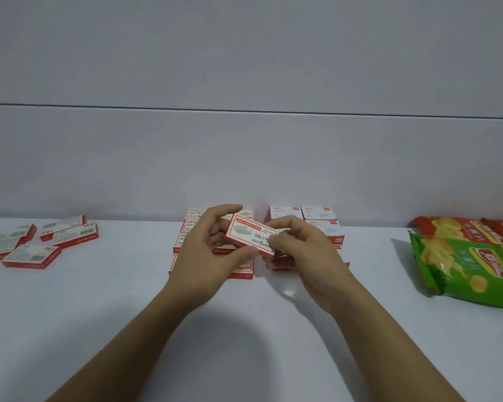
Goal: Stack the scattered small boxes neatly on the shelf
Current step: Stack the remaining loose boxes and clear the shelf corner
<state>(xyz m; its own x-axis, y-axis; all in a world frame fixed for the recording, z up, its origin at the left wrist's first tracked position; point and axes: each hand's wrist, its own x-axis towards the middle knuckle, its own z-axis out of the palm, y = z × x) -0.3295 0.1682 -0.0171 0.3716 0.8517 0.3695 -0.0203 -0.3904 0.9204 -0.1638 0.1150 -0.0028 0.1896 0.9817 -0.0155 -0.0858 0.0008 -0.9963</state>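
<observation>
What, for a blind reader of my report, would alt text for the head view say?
The left hand and right hand hold one small red-and-white box over neatly arranged boxes at the back of a white shelf. Scattered boxes lie at far left, snack bags at right.

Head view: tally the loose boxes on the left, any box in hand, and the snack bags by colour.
Loose boxes: 5
Held box: 1
Green snack bag: 1
Red snack bags: 2
Total: 9
Stacked boxes at the back: partly hidden, not counted.
</observation>
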